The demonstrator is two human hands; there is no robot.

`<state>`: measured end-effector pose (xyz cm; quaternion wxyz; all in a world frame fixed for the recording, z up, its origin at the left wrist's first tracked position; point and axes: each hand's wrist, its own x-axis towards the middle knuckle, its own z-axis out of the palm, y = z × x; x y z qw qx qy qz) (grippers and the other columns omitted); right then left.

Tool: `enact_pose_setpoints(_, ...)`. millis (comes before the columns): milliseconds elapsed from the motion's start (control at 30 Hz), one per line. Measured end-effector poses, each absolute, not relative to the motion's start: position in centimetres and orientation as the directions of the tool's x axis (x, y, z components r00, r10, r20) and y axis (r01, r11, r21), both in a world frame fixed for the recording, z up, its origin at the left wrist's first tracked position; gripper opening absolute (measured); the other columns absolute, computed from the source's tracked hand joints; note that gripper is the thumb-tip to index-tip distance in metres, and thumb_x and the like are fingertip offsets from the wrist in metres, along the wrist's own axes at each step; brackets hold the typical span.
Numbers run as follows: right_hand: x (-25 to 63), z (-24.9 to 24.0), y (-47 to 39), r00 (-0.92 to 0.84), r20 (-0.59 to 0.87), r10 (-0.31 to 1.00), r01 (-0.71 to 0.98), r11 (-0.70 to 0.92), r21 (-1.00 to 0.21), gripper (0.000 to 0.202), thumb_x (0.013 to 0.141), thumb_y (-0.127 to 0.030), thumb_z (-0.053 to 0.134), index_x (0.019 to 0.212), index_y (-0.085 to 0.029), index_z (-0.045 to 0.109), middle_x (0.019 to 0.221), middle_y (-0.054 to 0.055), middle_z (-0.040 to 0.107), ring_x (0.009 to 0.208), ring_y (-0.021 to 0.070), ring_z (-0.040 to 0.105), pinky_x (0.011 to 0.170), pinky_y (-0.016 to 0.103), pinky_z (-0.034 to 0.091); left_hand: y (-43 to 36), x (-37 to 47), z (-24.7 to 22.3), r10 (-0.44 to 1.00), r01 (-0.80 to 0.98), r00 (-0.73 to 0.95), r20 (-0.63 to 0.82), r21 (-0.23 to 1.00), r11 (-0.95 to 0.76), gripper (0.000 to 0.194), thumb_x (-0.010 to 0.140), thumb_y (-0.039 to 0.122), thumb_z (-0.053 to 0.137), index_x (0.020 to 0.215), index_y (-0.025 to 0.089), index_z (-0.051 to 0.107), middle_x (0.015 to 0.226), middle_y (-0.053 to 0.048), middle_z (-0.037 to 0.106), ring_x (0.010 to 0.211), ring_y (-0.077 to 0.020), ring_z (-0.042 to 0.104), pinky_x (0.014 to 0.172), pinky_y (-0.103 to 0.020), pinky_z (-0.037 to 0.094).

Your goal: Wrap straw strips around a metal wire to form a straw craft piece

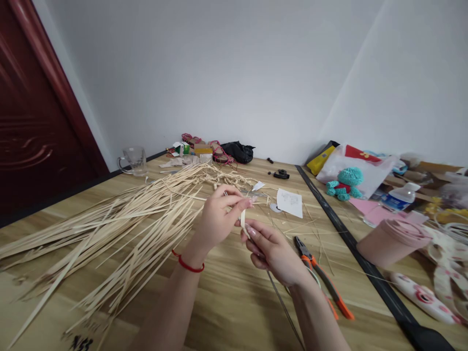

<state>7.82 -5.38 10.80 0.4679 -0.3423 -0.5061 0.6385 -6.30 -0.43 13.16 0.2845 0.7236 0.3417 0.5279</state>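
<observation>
A home craft corner is suggested by the panelled door (40, 117), crocheted toy (347, 179), pliers (306, 252) and pale strips (146, 204).

A glass mug (136, 162) stands at left; a turquoise toy (349, 178) sits before a white bag (373, 174).

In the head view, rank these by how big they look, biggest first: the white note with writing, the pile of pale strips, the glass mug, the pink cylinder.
1. Pile of pale strips
2. Pink cylinder
3. Glass mug and white note, too alike to rank
</observation>
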Motion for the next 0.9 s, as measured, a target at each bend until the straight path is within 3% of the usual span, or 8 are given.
enact_pose_setpoints(100, 8.2, 11.0, -5.5, -0.374, 0.033, 0.927, -0.222, -0.055, -0.973, 0.023, 0.082, -0.039, 0.057, 0.093, -0.019, 0.063, 0.07, -0.002, 0.044, 0.049, 0.0054, 0.027, 0.038, 0.015, 0.024, -0.2, -6.1, 12.9, 0.811, 0.201, 0.177, 0.558, 0.786, -0.585, 0.026, 0.081, 0.039, 0.057, 0.081, 0.018, 0.071, 0.088, -0.004, 0.047, 0.065, -0.0111, 0.051, 0.045, -0.021, 0.049)
enact_pose_setpoints(233, 8.8, 11.2, -5.5, -0.424, 0.019, 0.906, -0.17, -0.059, -0.984, 0.026, 0.083, -0.034, 0.058, 0.105, -0.02, 0.059, 0.073, -0.002, 0.047, 0.048, 0.0046, 0.029, 0.041, 0.017, 0.028, 0.0, -5.9, 12.7, 0.766, 0.277, 0.173, 0.619, 0.716, -0.641, 0.024, 0.082, 0.036, 0.056, 0.078, 0.018, 0.071, 0.084, -0.003, 0.047, 0.061, -0.0091, 0.051, 0.047, -0.021, 0.046)
enact_pose_setpoints(300, 8.9, 11.1, -5.3, -0.428, 0.039, 0.903, -0.114, -0.011, -0.993, 0.03, 0.081, -0.033, 0.06, 0.109, -0.021, 0.058, 0.078, -0.001, 0.052, 0.049, 0.0047, 0.035, 0.045, 0.019, 0.032, 0.1, -5.8, 12.5, 0.739, 0.323, 0.179, 0.649, 0.671, -0.667, 0.023, 0.082, 0.034, 0.056, 0.077, 0.018, 0.071, 0.083, -0.003, 0.047, 0.064, -0.0102, 0.052, 0.05, -0.022, 0.047)
enact_pose_setpoints(400, 8.8, 10.6, -4.9, -0.4, 0.087, 0.912, -0.067, 0.066, -0.996, 0.032, 0.081, -0.035, 0.06, 0.107, -0.017, 0.058, 0.069, -0.001, 0.055, 0.049, 0.0079, 0.045, 0.048, 0.023, 0.038, 0.2, -5.6, 12.4, 0.661, 0.428, 0.191, 0.726, 0.544, -0.721, 0.022, 0.082, 0.032, 0.057, 0.073, 0.018, 0.071, 0.087, -0.004, 0.051, 0.079, -0.0147, 0.055, 0.072, -0.029, 0.049)
enact_pose_setpoints(567, 8.3, 10.2, -4.7, -0.348, 0.059, 0.935, -0.044, 0.047, -0.998, 0.024, 0.082, -0.037, 0.058, 0.086, -0.014, 0.061, 0.047, -0.008, 0.038, 0.039, 0.0053, 0.031, 0.038, 0.019, 0.023, -0.5, -5.5, 12.8, 0.571, 0.577, 0.24, 0.785, 0.357, -0.735, 0.017, 0.082, 0.03, 0.058, 0.074, 0.022, 0.072, 0.119, -0.005, 0.051, 0.112, -0.0233, 0.043, 0.097, -0.041, 0.036)
enact_pose_setpoints(700, 7.8, 10.0, -4.7, -0.362, 0.049, 0.931, -0.025, 0.043, -0.999, 0.024, 0.08, -0.037, 0.059, 0.08, -0.014, 0.063, 0.046, -0.007, 0.04, 0.039, 0.0059, 0.033, 0.039, 0.021, 0.025, -1.3, -5.7, 13.6, 0.569, 0.656, 0.265, 0.778, 0.288, -0.698, 0.021, 0.082, 0.031, 0.058, 0.067, 0.023, 0.071, 0.131, -0.001, 0.046, 0.12, -0.0262, 0.035, 0.103, -0.046, 0.026)
enact_pose_setpoints(800, 7.2, 9.8, -4.8, -0.335, 0.042, 0.941, -0.053, 0.025, -0.998, 0.022, 0.077, -0.035, 0.061, 0.078, -0.013, 0.065, 0.046, -0.005, 0.046, 0.038, 0.0073, 0.039, 0.041, 0.022, 0.028, -1.5, -6.0, 13.8, 0.598, 0.654, 0.321, 0.735, 0.285, -0.701, 0.022, 0.083, 0.033, 0.056, 0.07, 0.025, 0.072, 0.124, 0.0, 0.053, 0.115, -0.024, 0.04, 0.1, -0.045, 0.029)
enact_pose_setpoints(900, 6.6, 9.6, -4.8, -0.284, 0.014, 0.959, -0.092, -0.012, -0.996, 0.021, 0.074, -0.033, 0.063, 0.077, -0.012, 0.067, 0.042, -0.007, 0.039, 0.037, 0.0058, 0.03, 0.039, 0.022, 0.019, -1.3, -6.3, 13.7, 0.626, 0.646, 0.335, 0.705, 0.312, -0.697, 0.023, 0.084, 0.035, 0.055, 0.07, 0.025, 0.072, 0.115, 0.0, 0.059, 0.108, -0.0228, 0.044, 0.095, -0.044, 0.032)
